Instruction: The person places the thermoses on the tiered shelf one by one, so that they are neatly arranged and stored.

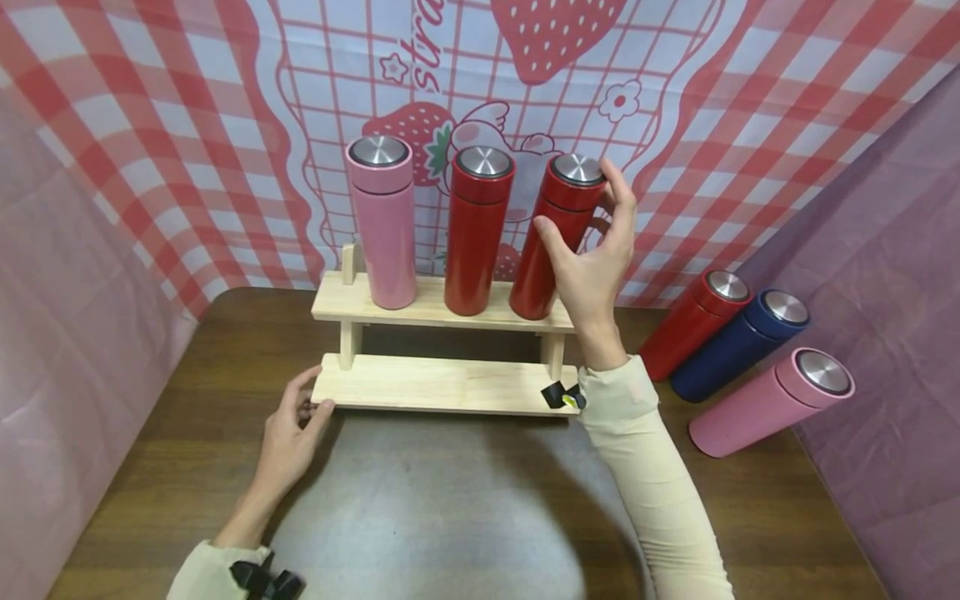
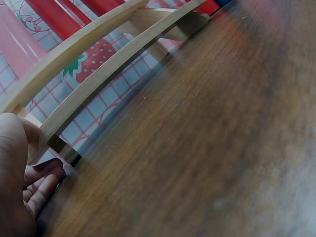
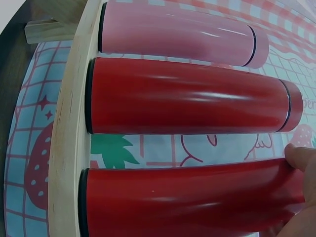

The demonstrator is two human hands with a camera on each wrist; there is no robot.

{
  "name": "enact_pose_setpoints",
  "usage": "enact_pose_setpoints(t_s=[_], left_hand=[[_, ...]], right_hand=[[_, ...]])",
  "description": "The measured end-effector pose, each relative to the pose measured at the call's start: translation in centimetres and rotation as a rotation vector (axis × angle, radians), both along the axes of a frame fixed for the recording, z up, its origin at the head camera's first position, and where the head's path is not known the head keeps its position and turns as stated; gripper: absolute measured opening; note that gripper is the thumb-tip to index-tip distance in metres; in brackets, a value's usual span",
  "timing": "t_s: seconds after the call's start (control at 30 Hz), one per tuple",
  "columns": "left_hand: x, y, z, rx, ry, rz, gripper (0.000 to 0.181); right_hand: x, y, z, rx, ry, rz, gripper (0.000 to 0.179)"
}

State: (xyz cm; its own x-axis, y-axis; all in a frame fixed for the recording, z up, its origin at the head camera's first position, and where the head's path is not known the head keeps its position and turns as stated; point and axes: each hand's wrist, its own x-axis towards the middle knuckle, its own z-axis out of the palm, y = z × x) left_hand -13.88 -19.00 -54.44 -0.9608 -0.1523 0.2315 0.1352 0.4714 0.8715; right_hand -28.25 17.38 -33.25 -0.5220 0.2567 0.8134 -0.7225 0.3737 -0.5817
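On the upper board of a two-step wooden rack (image 1: 450, 385) stand three thermos bottles. The pink bottle (image 1: 386, 237) is at the left, a red bottle (image 1: 477, 242) in the middle. My right hand (image 1: 596, 271) grips the right-hand red bottle (image 1: 534, 271) near its top, thumb at the front and fingers round the far side. In the right wrist view this bottle's base (image 3: 84, 202) is at the board and my thumb (image 3: 298, 157) lies on its upper part. My left hand (image 1: 292, 433) holds the left end of the lower board, thumb at its front corner, other fingers partly hidden beside it.
Right of the rack, a red bottle (image 1: 693, 325), a blue bottle (image 1: 738, 346) and a pink bottle (image 1: 772, 404) stand on the brown wooden table (image 1: 172, 433). A strawberry-print checked cloth (image 1: 300, 100) hangs behind; a plain pink cloth (image 1: 885, 333) borders the right side.
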Motion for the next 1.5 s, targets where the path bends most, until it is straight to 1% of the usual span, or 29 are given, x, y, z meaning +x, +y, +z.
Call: enact_pose_setpoints(t_s=[0.17, 0.33, 0.4, 0.57, 0.73, 0.9, 1.0, 1.2, 1.33, 1.5], left_hand=[[0.0, 0.0, 0.0, 0.001, -0.002, 0.000, 0.053], [0.0, 0.0, 0.0, 0.005, -0.003, -0.001, 0.054], [0.0, 0.0, 0.0, 0.005, -0.002, -0.002, 0.054], [0.0, 0.0, 0.1, 0.004, 0.000, -0.003, 0.054], [0.0, 0.0, 0.1, 0.000, -0.006, -0.002, 0.054], [0.0, 0.0, 0.1, -0.002, -0.004, -0.004, 0.054], [0.0, 0.0, 0.1, -0.003, 0.000, -0.003, 0.054], [-0.1, 0.0, 0.1, -0.008, 0.005, -0.001, 0.054], [0.0, 0.0, 0.2, -0.007, 0.006, 0.000, 0.053], [-0.1, 0.0, 0.1, -0.005, 0.009, -0.004, 0.054]], right_hand=[[0.2, 0.1, 0.0, 0.024, -0.015, -0.003, 0.085], [0.4, 0.6, -0.3, 0.001, -0.025, 0.019, 0.092], [0.5, 0.8, -0.6, -0.015, -0.027, 0.026, 0.093], [1.0, 1.1, -1.0, -0.012, -0.027, 0.023, 0.094], [2.1, 1.2, -1.2, -0.037, -0.037, 0.000, 0.091], [3.2, 1.9, -1.7, -0.066, -0.032, 0.009, 0.087], [3.9, 2.3, -2.2, -0.067, -0.037, 0.007, 0.085], [4.9, 3.3, -2.9, -0.038, -0.025, -0.004, 0.084], [5.8, 3.7, -3.2, -0.056, -0.024, 0.007, 0.084], [6.8, 4.4, -3.6, -0.073, -0.021, -0.002, 0.083]])
